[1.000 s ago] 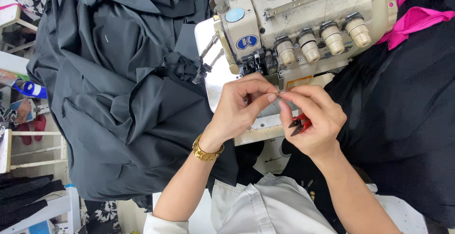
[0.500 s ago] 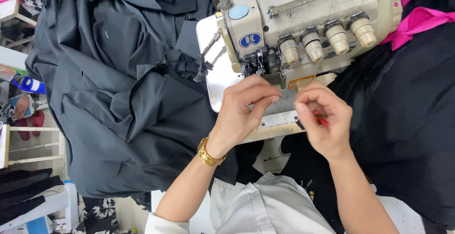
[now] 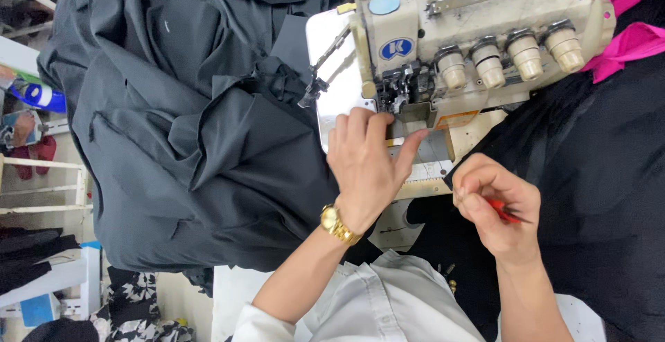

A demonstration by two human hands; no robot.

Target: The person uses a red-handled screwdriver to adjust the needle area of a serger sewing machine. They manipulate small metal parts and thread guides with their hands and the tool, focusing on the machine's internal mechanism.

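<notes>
Item, threading at serger (image 3: pixel 471 44): my left hand (image 3: pixel 367 162) open, fingertips at the presser foot (image 3: pixel 409 96); right hand (image 3: pixel 495 207) pinching red snips (image 3: pixel 504 210); I'd keep fingers off the needle.

Our left hand (image 3: pixel 366 165) reaches forward with the palm down and the fingers (image 3: pixel 360 124) stretched out side by side, the thumb spread off to the right, and a gold watch sits on its wrist above a bare forearm that runs back towards our body. Our right hand (image 3: pixel 497 207) is held nearer to us, curled into a loose fist with the thumb pressed against the bent forefinger, pinching something small and red. Our two hands are apart, not touching.
</notes>
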